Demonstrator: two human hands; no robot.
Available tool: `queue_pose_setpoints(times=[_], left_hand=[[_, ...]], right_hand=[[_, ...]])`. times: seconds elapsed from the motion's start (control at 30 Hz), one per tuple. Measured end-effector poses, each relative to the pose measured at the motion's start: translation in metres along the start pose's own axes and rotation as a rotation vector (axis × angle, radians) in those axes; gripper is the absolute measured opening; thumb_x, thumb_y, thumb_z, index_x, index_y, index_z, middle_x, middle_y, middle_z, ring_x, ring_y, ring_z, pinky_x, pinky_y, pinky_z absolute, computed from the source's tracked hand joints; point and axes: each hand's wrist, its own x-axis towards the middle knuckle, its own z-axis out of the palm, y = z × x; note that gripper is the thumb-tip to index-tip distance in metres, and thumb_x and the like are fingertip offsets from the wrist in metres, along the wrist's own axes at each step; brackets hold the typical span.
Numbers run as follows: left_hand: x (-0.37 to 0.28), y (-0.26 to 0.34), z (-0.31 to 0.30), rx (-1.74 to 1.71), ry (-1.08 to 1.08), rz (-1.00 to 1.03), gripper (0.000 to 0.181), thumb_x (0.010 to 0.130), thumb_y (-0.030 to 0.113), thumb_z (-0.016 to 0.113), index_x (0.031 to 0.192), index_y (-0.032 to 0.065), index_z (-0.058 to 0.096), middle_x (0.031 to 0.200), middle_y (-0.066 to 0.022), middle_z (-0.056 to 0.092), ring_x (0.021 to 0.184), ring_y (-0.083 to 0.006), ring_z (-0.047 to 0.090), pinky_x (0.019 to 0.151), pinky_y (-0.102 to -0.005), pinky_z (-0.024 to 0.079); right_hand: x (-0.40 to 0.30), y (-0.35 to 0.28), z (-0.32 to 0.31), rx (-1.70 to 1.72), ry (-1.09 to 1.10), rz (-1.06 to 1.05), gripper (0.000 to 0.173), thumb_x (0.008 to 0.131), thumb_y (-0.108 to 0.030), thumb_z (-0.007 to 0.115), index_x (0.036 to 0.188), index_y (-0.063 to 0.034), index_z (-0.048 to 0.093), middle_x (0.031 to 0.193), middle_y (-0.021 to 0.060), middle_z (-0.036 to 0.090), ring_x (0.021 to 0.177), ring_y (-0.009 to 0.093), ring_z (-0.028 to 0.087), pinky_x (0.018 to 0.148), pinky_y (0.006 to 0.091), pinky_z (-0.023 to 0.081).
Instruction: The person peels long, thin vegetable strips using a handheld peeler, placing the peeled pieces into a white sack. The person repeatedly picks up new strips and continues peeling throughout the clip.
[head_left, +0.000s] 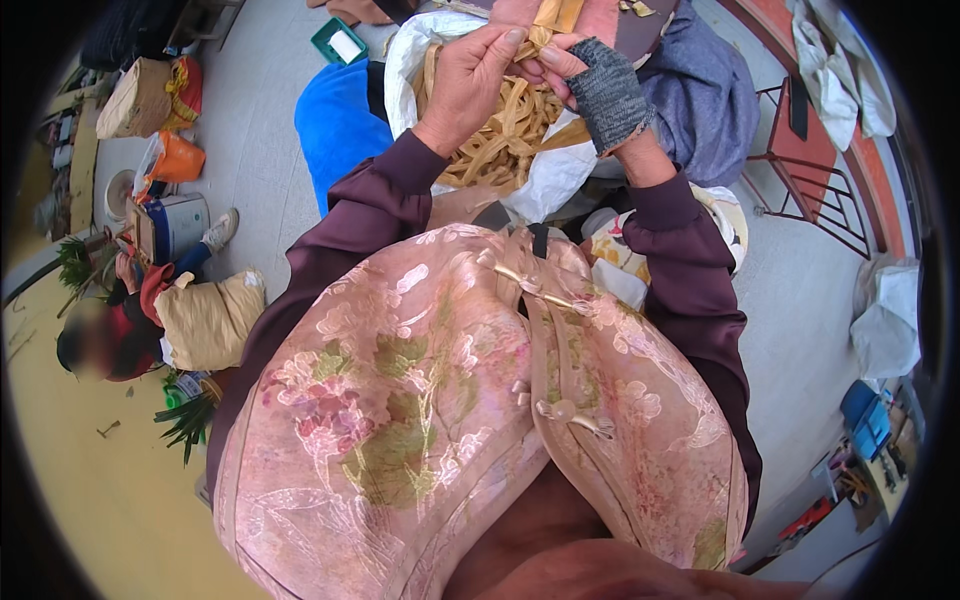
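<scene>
At the top of the head view, my left hand (466, 82) is bare and pinches a flat tan plant-fibre strip (556, 15) between thumb and fingers. My right hand (606, 88), in a grey knitted fingerless glove, grips the same strip close beside it, where it is folded or braided. The strip runs up from my fingers over a pink cloth (512, 10). Below both hands a white woven sack (409, 49) stands open, holding a heap of long tan braided strips (499, 146). The exact fold between my fingertips is partly hidden by them.
Blue cloth (337, 120) lies left of the sack, grey-blue cloth (697, 90) right of it. A green tray (330, 43) with a white roll is beyond. A red metal-framed chair (806, 150) stands right. Another person (120, 337) sits at left near a white bucket (184, 217).
</scene>
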Motion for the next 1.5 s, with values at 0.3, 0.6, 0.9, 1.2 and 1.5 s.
queue_pose_setpoints(times=[0.3, 0.6, 0.9, 1.2, 1.5], left_hand=[[0.013, 0.008, -0.013, 0.159, -0.036, 0.031, 0.013, 0.092, 0.007, 0.057, 0.099, -0.0028, 0.062, 0.078, -0.0042, 0.065, 0.071, -0.0093, 0.063, 0.068, -0.0204, 0.052], [0.012, 0.021, -0.044, 0.579, -0.026, 0.221, 0.022, 0.087, 0.014, 0.064, 0.106, 0.0044, 0.063, 0.089, -0.0045, 0.066, 0.078, -0.0158, 0.063, 0.073, -0.027, 0.051], [-0.001, 0.022, -0.01, 1.003, -0.31, 0.209, 0.038, 0.08, -0.002, 0.057, 0.115, 0.0119, 0.056, 0.101, -0.0108, 0.056, 0.086, -0.0314, 0.06, 0.072, -0.0375, 0.049], [0.035, -0.037, -0.044, 1.186, -0.343, 0.589, 0.024, 0.077, 0.006, 0.06, 0.1, 0.0106, 0.054, 0.084, -0.0054, 0.06, 0.077, -0.0269, 0.061, 0.063, -0.0364, 0.049], [0.073, -0.05, -0.021, -0.137, -0.257, -0.348, 0.016, 0.096, 0.013, 0.051, 0.11, 0.0057, 0.053, 0.076, 0.0028, 0.05, 0.06, -0.0041, 0.043, 0.054, -0.0216, 0.041]], right_hand=[[0.008, 0.001, -0.027, 0.183, -0.126, 0.016, 0.013, 0.091, -0.02, 0.06, 0.087, -0.009, 0.056, 0.056, -0.0058, 0.045, 0.046, 0.002, 0.036, 0.042, 0.018, 0.024], [0.002, -0.012, -0.036, -0.157, 0.033, -0.043, 0.025, 0.084, -0.032, 0.068, 0.076, -0.0091, 0.059, 0.055, -0.004, 0.05, 0.049, 0.005, 0.046, 0.047, 0.0189, 0.036], [0.006, 0.007, -0.014, -0.602, -0.183, -0.05, 0.034, 0.089, -0.032, 0.058, 0.074, -0.0016, 0.056, 0.063, 0.0075, 0.056, 0.062, 0.021, 0.056, 0.061, 0.0334, 0.044], [0.0, 0.005, 0.001, -0.465, -0.03, -0.109, 0.035, 0.086, -0.035, 0.059, 0.087, -0.0004, 0.061, 0.079, 0.0152, 0.06, 0.075, 0.03, 0.058, 0.071, 0.0367, 0.046], [0.043, 0.006, -0.052, -0.885, 0.222, -0.194, 0.05, 0.082, -0.05, 0.061, 0.081, -0.0005, 0.064, 0.063, 0.0133, 0.058, 0.065, 0.031, 0.058, 0.064, 0.0382, 0.046]])
